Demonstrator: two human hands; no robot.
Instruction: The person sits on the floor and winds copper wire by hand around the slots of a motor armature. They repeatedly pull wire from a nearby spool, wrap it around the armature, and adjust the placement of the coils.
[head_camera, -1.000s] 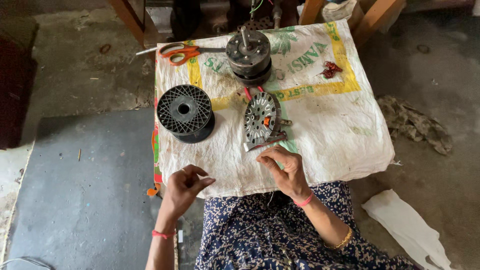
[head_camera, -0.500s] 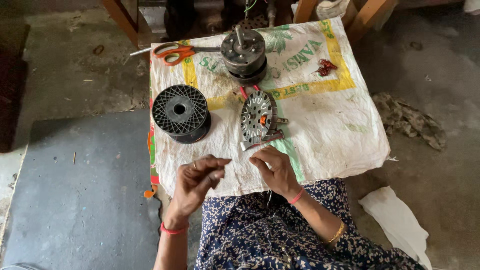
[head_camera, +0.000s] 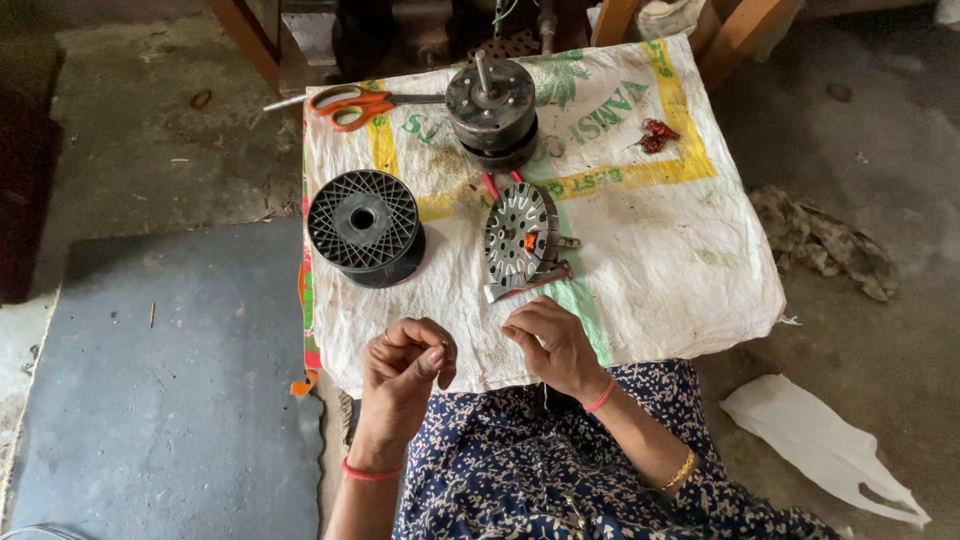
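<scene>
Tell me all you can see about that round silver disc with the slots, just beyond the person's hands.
The slotted metal disc looks like shiny steel, ringed with radial slots around a hole showing something orange. It stands tilted on edge on the white woven sack, with a small metal piece at its lower right. Red wire ends show above it. Neither hand touches it; the right hand is nearest.

On the white woven sack cloth (head_camera: 680, 260): round perforated metal disc (head_camera: 518, 240) at centre — black plastic spool (head_camera: 364, 227) to its left, dark cylindrical motor (head_camera: 491, 104) behind, orange-handled scissors (head_camera: 352, 104) left of that.
</scene>
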